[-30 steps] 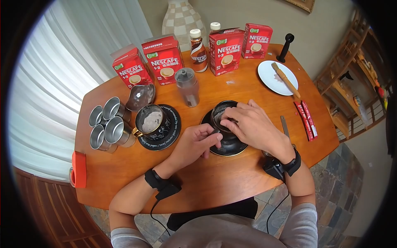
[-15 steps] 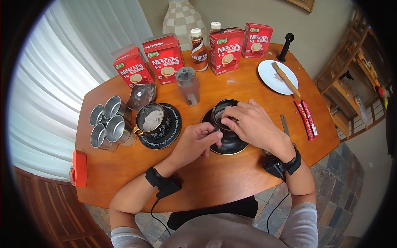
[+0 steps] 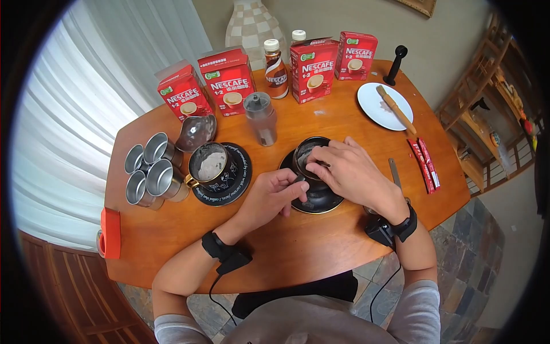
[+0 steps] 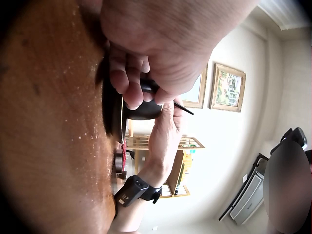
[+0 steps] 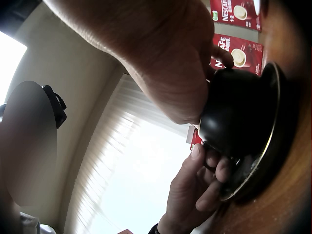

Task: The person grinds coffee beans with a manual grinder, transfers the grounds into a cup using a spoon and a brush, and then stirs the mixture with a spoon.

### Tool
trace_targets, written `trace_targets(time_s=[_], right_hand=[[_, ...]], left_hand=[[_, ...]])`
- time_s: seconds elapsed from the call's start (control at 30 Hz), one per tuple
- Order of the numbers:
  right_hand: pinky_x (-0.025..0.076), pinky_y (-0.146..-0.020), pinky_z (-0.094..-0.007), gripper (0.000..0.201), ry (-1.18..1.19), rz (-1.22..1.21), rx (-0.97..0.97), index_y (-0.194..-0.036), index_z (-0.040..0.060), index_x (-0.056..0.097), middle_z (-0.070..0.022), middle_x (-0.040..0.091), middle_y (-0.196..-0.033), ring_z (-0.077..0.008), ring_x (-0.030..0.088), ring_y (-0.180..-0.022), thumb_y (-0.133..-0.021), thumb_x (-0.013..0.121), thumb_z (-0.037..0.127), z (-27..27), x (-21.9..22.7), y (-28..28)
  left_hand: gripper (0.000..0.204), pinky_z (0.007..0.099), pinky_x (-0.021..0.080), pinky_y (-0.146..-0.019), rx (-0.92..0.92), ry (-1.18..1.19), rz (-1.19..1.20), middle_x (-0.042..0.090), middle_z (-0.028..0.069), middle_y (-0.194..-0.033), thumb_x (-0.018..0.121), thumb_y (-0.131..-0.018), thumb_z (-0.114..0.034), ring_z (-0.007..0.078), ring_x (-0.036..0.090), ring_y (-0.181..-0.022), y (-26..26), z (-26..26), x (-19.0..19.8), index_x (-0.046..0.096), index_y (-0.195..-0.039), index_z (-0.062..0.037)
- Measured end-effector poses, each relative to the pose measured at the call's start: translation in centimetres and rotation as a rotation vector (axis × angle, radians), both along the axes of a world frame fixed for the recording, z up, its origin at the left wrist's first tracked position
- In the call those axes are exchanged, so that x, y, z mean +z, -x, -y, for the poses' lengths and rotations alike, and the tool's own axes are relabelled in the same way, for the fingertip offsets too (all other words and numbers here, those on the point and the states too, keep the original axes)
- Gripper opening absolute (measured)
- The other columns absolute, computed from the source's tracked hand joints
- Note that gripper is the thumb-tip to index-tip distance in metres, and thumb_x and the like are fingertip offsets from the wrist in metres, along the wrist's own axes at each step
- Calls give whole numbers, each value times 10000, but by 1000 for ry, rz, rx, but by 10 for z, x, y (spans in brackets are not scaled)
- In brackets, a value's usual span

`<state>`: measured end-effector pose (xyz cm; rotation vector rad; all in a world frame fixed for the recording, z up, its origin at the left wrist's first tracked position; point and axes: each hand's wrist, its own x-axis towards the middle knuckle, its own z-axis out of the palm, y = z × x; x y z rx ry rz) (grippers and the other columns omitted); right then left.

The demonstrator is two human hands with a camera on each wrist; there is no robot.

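Observation:
A black cup stands on a black saucer with a thin gold rim, in front of the person. My left hand pinches the cup's handle between thumb and curled fingers. Over the cup's mouth, my right hand holds a thin dark handle, its tapered end sticking out past the fingers in the left wrist view. The tool's lower end is hidden inside the cup. Greyish residue shows on the cup's inner wall in the head view.
Left are a second cup of pale powder on a black saucer, several metal cups and a dark bowl. Behind stand a clear shaker, red Nescafe boxes and bottles. Right are a white plate with a brush and red sachets.
Both hands stay at the black cup. The fingers of my right hand shift slightly, and the thin handle's end shows at a slightly different angle.

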<state>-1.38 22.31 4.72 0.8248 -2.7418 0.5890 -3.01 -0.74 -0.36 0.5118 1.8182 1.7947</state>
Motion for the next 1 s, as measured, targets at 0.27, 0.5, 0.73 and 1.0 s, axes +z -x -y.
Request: trace_targets(time_s=[0.27,0.5,0.73,1.0], right_hand=[[456,-853,-437,198,24,3,-5,-1044,94,702,-106,687,-913,-306,633,-924,-1028,637,280,0,-2,1],[444,-850,-432,172,5,-6,-2,-1038,89,684,-100,711,-916,-303,646,-935,-1026,632,252,0,-3,1],[438,-844,-428,163,-4,-20,-6,-1025,88,678,-94,717,-911,-300,649,-925,-1026,632,244,0,-2,0],[443,-847,-429,168,11,-41,2,-1023,88,688,-93,713,-907,-298,650,-920,-1025,633,247,0,-6,2]], left_hand=[[232,191,419,-489,1,2,-8,723,14,-847,685,-1046,-251,39,567,-540,0,0,0,668,-965,-34],[229,202,439,-517,-8,26,-11,741,56,-886,662,-1053,-233,74,594,-549,1,1,2,676,-984,-15],[232,204,438,-516,-7,42,-14,741,58,-887,662,-1054,-232,79,594,-546,1,0,3,673,-983,-12],[228,205,441,-518,2,52,-14,741,59,-885,659,-1055,-226,79,594,-545,1,0,3,674,-980,-11]])
